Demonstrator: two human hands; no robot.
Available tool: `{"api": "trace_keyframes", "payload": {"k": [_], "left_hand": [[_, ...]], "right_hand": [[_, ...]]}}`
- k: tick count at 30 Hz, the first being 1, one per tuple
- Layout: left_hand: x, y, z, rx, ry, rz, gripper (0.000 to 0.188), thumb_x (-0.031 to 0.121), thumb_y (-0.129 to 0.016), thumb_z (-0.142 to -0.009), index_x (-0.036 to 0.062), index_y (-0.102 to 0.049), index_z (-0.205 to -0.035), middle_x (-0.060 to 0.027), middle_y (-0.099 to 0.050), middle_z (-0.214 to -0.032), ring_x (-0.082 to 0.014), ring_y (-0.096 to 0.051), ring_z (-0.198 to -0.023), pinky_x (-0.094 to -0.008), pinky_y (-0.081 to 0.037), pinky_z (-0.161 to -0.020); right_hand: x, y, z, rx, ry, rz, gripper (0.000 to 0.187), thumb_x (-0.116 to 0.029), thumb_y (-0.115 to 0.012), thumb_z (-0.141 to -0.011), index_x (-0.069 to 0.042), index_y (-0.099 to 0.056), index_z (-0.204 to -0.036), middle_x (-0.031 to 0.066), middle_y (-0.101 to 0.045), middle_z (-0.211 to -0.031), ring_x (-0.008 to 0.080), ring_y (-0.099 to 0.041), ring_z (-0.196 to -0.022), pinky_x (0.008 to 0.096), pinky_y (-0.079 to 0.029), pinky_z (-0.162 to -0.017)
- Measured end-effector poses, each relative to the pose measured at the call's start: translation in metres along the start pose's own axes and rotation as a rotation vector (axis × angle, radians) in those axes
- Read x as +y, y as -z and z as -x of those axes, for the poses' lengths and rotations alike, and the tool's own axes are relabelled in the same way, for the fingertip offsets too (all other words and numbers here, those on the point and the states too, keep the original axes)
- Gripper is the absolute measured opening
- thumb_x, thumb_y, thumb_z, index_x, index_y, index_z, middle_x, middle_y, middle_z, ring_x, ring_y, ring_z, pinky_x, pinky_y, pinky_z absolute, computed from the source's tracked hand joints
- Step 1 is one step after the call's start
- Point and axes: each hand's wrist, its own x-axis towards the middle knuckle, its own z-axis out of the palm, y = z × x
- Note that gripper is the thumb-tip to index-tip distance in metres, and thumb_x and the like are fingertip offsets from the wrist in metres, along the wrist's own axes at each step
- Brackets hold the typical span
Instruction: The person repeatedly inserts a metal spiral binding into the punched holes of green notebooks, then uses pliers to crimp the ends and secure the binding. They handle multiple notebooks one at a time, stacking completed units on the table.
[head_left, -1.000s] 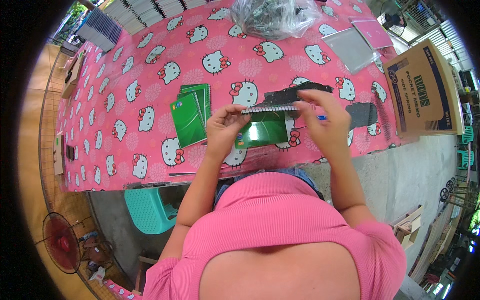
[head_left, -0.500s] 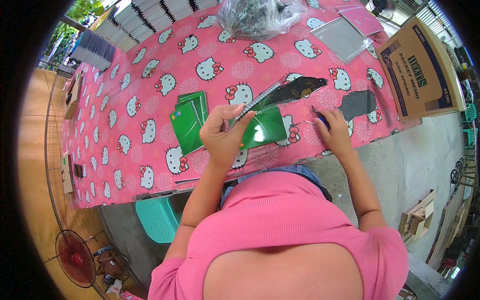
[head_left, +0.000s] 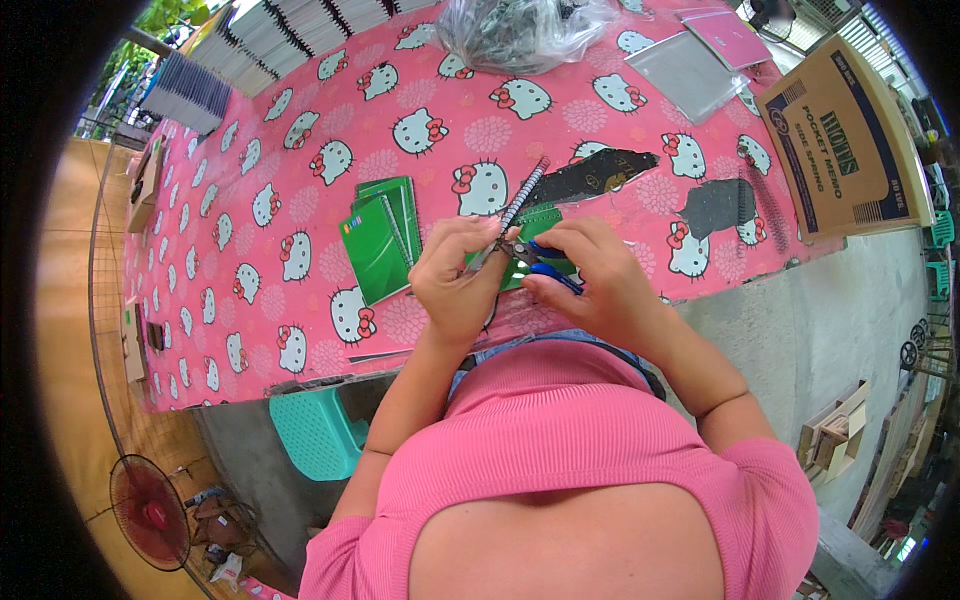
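Note:
My left hand (head_left: 458, 272) grips a spiral notebook (head_left: 526, 190), held on edge with its coil facing up and away from me. In my right hand (head_left: 592, 268) is a pair of pliers (head_left: 552, 272) with blue handles. Their metal jaws meet the coil near my left fingertips; whether they bite the wire I cannot tell. Below my hands a green notebook (head_left: 545, 218) lies on the table, mostly covered by them. Just left of my left hand rests a small stack of green spiral notebooks (head_left: 374, 250).
The table (head_left: 230, 310) has a pink cartoon-cat cover with dark torn patches. A clear plastic bag (head_left: 520, 35) of dark coils sits at the far side, near stacks of bound notebooks (head_left: 290, 40). A cardboard box (head_left: 845, 140) stands at the right, a teal stool (head_left: 318, 435) below the edge.
My right hand has come left from the table with the pliers, up to the coil. The notebook in my left hand has turned steeper and shifted slightly right.

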Motion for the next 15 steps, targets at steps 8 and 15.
{"api": "trace_keyframes", "payload": {"k": [8, 15], "left_hand": [[0.001, -0.004, -0.002, -0.003, -0.001, -0.040, 0.020, -0.011, -0.076, -0.069, -0.0011, -0.068, -0.085, -0.0114, -0.068, -0.086, -0.0200, -0.066, -0.083, -0.0310, -0.052, -0.077], [-0.006, -0.002, -0.004, -0.115, -0.295, -0.065, 0.020, -0.009, -0.076, -0.066, 0.0010, -0.067, -0.082, -0.0105, -0.066, -0.080, -0.0244, -0.065, -0.076, -0.0396, -0.052, -0.081]], "right_hand": [[0.003, 0.005, 0.002, -0.100, -0.202, -0.232, 0.034, -0.021, -0.073, -0.082, 0.002, -0.060, -0.104, 0.0138, -0.064, -0.095, 0.0273, -0.061, -0.085, 0.0376, -0.049, -0.074], [0.036, 0.004, 0.009, -0.498, -0.955, -1.303, 0.032, -0.029, -0.066, -0.090, 0.003, -0.065, -0.098, 0.0088, -0.067, -0.086, 0.0139, -0.065, -0.077, 0.0275, -0.053, -0.069]]}}
